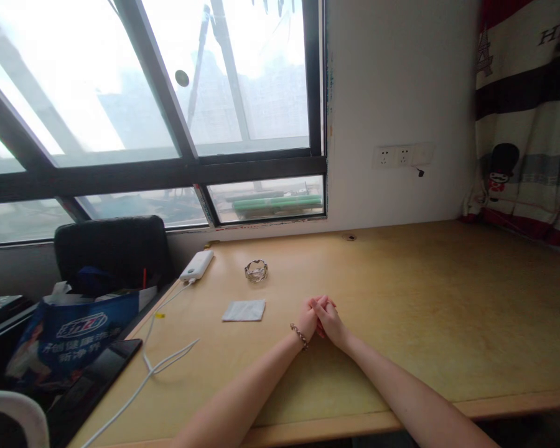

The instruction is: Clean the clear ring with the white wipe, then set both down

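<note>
My left hand, with a braided bracelet at its wrist, rests on the wooden table. Clasped against it is my right hand; the fingers of both are closed together. No object shows between them, though the palms are hidden. To the left of the hands lies a flat, folded white cloth or tissue. Behind that stands a shiny, see-through or silvery ring-shaped object with a wavy rim, perhaps a small glass dish. Neither hand touches these things.
A white power bank lies at the table's left edge, its white cable running forward. Left of the table are a black chair, a blue bag and a dark flat panel. A window and wall sockets are behind.
</note>
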